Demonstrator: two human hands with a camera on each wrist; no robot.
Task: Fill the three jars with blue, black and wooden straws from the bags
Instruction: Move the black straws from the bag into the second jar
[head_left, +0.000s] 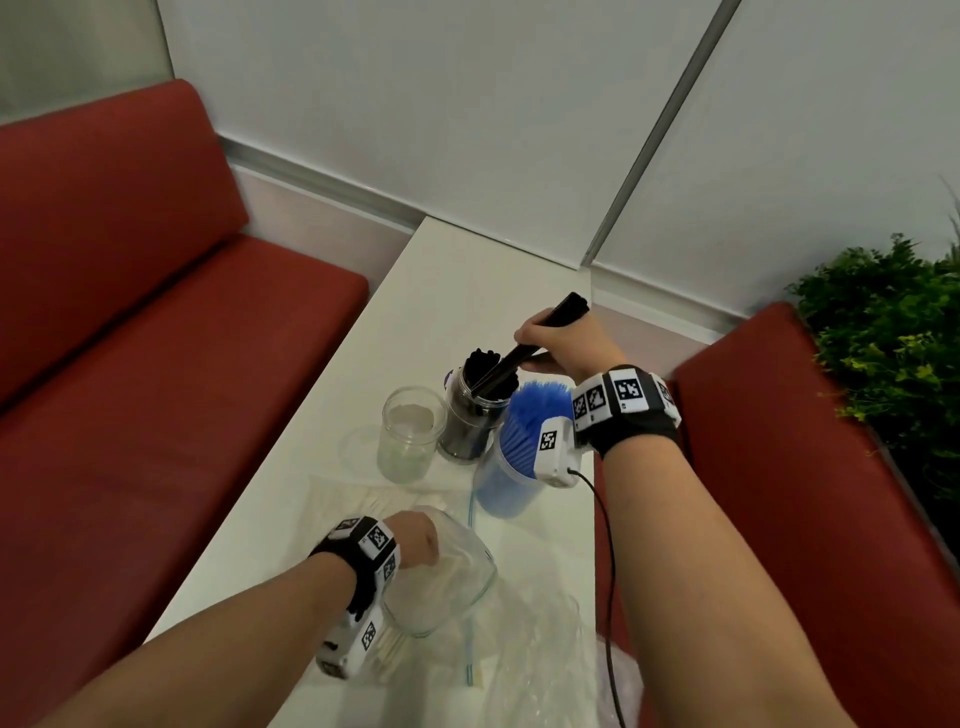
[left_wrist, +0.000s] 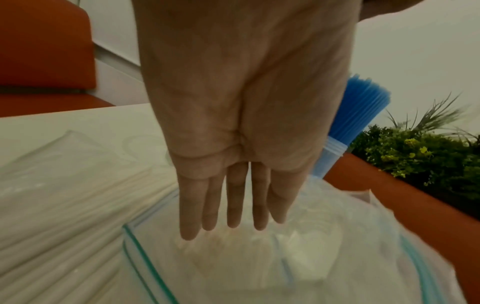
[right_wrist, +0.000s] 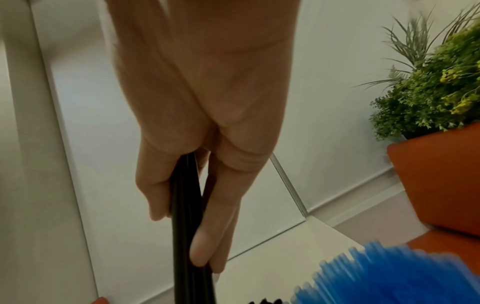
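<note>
Three jars stand mid-table: an empty clear jar (head_left: 410, 431), a jar of black straws (head_left: 474, 415) and a jar full of blue straws (head_left: 519, 447) (left_wrist: 355, 115) (right_wrist: 389, 275). My right hand (head_left: 530, 345) (right_wrist: 179, 236) grips a bundle of black straws (head_left: 558, 317) (right_wrist: 187, 205), tilted with its lower ends at the black jar's mouth. My left hand (head_left: 415, 540) (left_wrist: 233, 216) reaches with straight fingers into the mouth of a clear zip bag (head_left: 452, 577) (left_wrist: 324, 246). Pale wooden straws (left_wrist: 64, 216) lie in a bag (head_left: 374, 499) to its left.
The white table (head_left: 467, 291) runs between two red benches (head_left: 156, 364) (head_left: 779, 467). Its far end meets a white wall. A green plant (head_left: 893, 338) stands behind the right bench. More crumpled clear bags (head_left: 545, 665) cover the near table, and a black cable (head_left: 610, 571) hangs from my right wrist.
</note>
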